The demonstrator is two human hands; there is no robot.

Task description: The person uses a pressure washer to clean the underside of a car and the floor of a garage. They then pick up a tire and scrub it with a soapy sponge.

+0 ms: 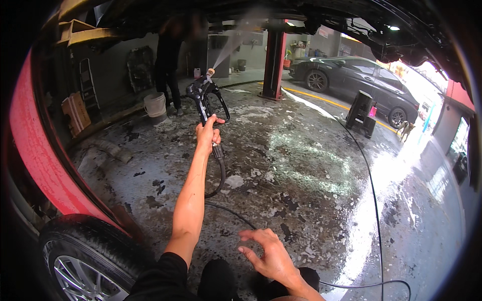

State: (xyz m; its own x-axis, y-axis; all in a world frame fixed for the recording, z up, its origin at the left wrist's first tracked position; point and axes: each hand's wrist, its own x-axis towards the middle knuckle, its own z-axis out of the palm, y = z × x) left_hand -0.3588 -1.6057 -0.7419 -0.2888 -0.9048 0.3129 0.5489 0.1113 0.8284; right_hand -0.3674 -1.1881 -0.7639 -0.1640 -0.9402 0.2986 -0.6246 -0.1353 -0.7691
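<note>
Left hand point(209, 131) has its fingers wrapped tight on the spray gun point(206, 98), raised ahead of the red car point(37, 150) and jetting water upward, right hand point(266, 253) empty with fingers spread (floor point(301, 170) already wet and foamy, washing seemingly midway).

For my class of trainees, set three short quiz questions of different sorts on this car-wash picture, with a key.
1. True or false: the left hand grips the black pressure-washer spray gun.
2. The right hand is: A) holding the black hose; B) open and holding nothing; C) on the black tyre.
3. Fill in: a white plastic ____ stands on the wet concrete floor near the standing person.

Key: 1 true; 2 B; 3 bucket.
</note>
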